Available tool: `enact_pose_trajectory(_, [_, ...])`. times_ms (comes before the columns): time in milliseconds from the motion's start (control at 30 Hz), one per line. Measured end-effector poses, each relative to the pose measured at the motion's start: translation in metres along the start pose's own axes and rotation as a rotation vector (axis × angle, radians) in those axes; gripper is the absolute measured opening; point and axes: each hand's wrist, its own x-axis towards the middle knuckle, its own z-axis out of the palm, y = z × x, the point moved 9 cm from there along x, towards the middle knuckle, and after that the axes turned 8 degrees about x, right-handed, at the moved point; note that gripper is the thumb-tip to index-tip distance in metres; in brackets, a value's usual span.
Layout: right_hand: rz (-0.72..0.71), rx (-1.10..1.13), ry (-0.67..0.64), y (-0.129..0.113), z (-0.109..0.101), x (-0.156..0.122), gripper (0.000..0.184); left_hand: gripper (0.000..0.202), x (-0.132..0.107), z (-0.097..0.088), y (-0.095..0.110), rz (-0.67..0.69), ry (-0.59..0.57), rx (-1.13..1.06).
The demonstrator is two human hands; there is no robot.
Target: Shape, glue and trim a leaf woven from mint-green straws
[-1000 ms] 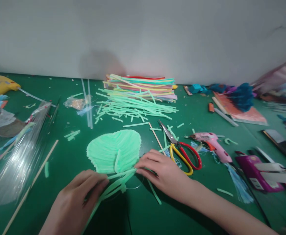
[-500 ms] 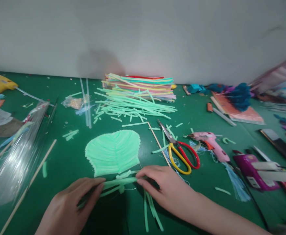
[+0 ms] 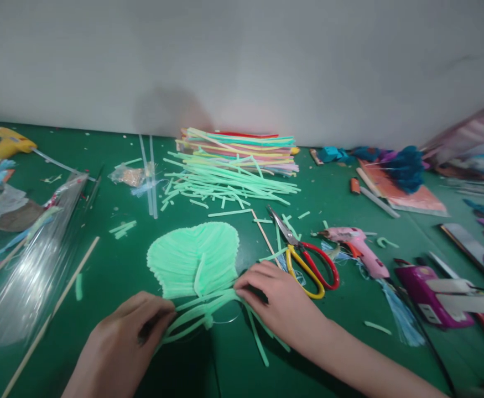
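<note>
Several light green pipe cleaners [image 3: 202, 309] stretch between my two hands, close to the table's front edge. My left hand [image 3: 125, 337] pinches their left ends between thumb and fingers. On the other side my right hand [image 3: 275, 298] pinches them too, and loose ends hang below it. Just beyond lies a leaf-shaped piece [image 3: 196, 251] of green pipe cleaners set side by side. One short strand stands up over the middle of its lower edge. A thin wire loop [image 3: 227, 320] shows below the strands.
Open scissors [image 3: 303, 254] with red and yellow handles lie right of the leaf piece, beside a pink glue gun [image 3: 358, 249]. Behind is a pile of green pipe cleaners [image 3: 229, 179]. A wooden stick [image 3: 55, 309] and clear plastic sleeves [image 3: 38, 265] lie left. A purple device [image 3: 430, 293] sits right.
The strands between my hands have spread apart and bowed. A short strand that lay flat now points up over the leaf piece. My right hand has risen slightly.
</note>
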Motion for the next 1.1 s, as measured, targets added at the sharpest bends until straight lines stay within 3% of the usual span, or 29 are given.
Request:
enact_pose_trajectory(133, [-0.01,-0.064,-0.002,0.0,0.004,0.0,0.012,0.018,0.0,0.002,0.0,-0.001,-0.002,0.006])
enact_pose_trajectory(233, [-0.018,-0.044,0.007,-0.005,-0.006,0.0,0.011,0.018,-0.001,-0.004,0.0,0.004,0.043,0.009])
enact_pose_trajectory(367, [0.056,-0.051,0.134,0.001,-0.051,-0.005,0.008,0.027,0.0,-0.031,0.001,-0.005,0.23,0.033])
enact_pose_trajectory(433, [0.108,-0.144,0.285,0.009,-0.078,-0.012,0.007,0.028,0.007,-0.034,0.001,-0.023,0.224,0.026])
enact_pose_trajectory(500, [0.097,-0.295,0.391,0.011,-0.091,-0.018,0.006,0.03,0.018,-0.026,0.007,-0.007,0.151,-0.02])
enact_pose_trajectory(600, [-0.007,-0.454,0.376,0.003,-0.076,-0.019,0.017,0.03,0.035,-0.009,0.021,0.049,0.026,-0.12])
enact_pose_trajectory(700, [-0.087,-0.361,0.185,-0.005,-0.039,-0.013,0.024,0.017,0.045,0.003,0.032,0.09,-0.052,-0.147])
enact_pose_trajectory(833, [-0.123,-0.267,-0.031,-0.011,-0.003,-0.007,0.011,0.014,0.046,0.002,0.041,0.165,-0.043,-0.17])
enact_pose_trajectory(1000, [-0.099,-0.177,-0.053,-0.004,-0.004,-0.002,0.013,0.013,0.042,-0.001,0.041,0.197,-0.054,-0.17])
enact_pose_trajectory(1100, [-0.086,-0.13,-0.101,0.0,-0.004,0.0,0.023,0.017,0.042,0.001,0.038,0.19,-0.09,-0.181])
